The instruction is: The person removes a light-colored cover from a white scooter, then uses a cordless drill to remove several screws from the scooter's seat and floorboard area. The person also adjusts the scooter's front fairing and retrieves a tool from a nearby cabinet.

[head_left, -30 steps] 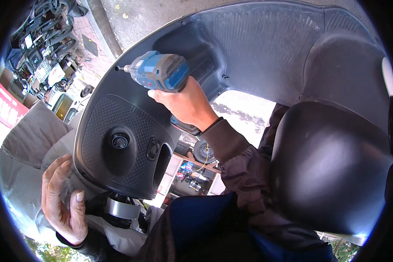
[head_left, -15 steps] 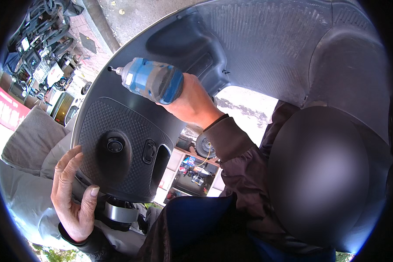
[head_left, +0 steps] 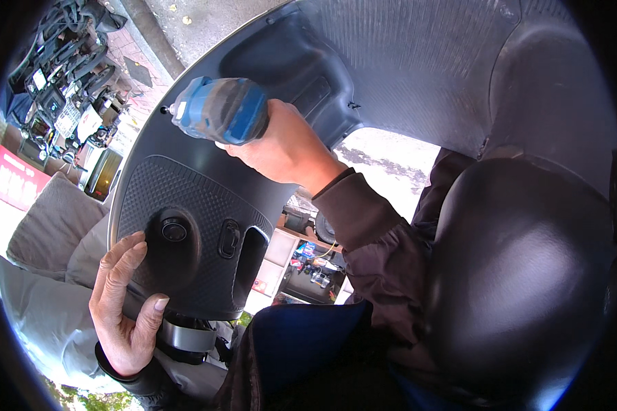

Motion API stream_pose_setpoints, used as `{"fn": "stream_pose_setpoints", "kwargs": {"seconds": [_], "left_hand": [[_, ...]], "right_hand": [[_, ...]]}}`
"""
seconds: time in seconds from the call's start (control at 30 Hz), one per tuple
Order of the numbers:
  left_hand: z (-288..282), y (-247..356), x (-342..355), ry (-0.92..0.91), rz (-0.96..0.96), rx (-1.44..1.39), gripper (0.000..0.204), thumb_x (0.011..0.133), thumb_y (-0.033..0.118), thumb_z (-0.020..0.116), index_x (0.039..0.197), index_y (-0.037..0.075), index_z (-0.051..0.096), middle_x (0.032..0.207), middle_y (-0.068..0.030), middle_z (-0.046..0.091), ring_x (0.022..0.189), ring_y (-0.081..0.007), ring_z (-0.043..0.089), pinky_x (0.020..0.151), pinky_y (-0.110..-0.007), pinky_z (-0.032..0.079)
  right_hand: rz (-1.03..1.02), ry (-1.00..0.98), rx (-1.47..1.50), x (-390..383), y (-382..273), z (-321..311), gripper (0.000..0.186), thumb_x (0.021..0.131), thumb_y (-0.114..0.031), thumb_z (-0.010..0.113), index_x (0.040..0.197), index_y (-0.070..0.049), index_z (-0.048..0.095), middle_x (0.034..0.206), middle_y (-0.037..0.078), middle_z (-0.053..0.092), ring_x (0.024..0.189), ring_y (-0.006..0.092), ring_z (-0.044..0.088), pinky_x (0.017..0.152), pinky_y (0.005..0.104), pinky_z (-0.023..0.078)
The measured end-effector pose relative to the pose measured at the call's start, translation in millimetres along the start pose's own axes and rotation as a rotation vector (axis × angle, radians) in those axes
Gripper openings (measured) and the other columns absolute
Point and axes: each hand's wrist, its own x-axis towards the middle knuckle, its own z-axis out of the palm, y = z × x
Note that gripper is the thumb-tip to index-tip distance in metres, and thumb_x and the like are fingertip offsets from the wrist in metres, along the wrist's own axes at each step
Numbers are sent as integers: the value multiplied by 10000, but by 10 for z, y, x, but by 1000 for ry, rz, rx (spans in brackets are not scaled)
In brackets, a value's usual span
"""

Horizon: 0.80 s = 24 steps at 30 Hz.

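The black inner panel [head_left: 219, 171] of a scooter's leg shield curves across the middle, with a round ignition lock [head_left: 174, 229] in a hollow on its textured part. My right hand [head_left: 288, 147] is wrapped round a blue and grey power screwdriver [head_left: 221, 109]. Its nose points left at a dark hole near the panel's left edge; whether the tip sits inside I cannot tell. At the lower left my left hand [head_left: 123, 308] holds nothing, its fingers apart. Its fingertips lie by the panel's edge, next to the lock hollow; touch or gap is unclear.
A black seat [head_left: 521, 274] bulges up at the right. Grey padded fabric [head_left: 55, 226] hangs at the left, beyond the panel. Many parts and tools [head_left: 68, 103] crowd the far left. Below the panel's opening stands a box [head_left: 308, 281] with small items.
The screwdriver and my right hand have shifted slightly left and up, its nose closer to the panel edge. My left hand has moved a little right. The whole view has shifted slightly.
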Motion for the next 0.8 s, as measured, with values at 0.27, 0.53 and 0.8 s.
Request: {"fn": "stream_pose_setpoints", "kwargs": {"seconds": [0.27,0.53,0.8], "left_hand": [[6,-15,-16,16,-15,-26,625,880,386,813,1341,-16,683,1365,-246,657,1300,-388,628,1119,-496,468],[23,-8,-14,20,-26,-14,626,879,417,811,1323,-10,699,1344,-243,670,1288,-389,638,1112,-504,479],[22,4,-4,15,-11,-47,627,879,388,816,1318,-40,685,1352,-256,658,1284,-393,639,1113,-484,468]], "right_hand": [[88,-22,137,-27,16,19,301,838,-275,755,882,23,749,850,294,713,919,468,713,822,451,572],[16,-23,16,-33,37,-20,318,852,-287,769,919,24,746,890,278,740,939,435,742,831,448,563],[-7,-5,16,-46,36,-17,290,859,-256,767,920,26,741,872,269,741,928,431,747,833,448,561]]}}
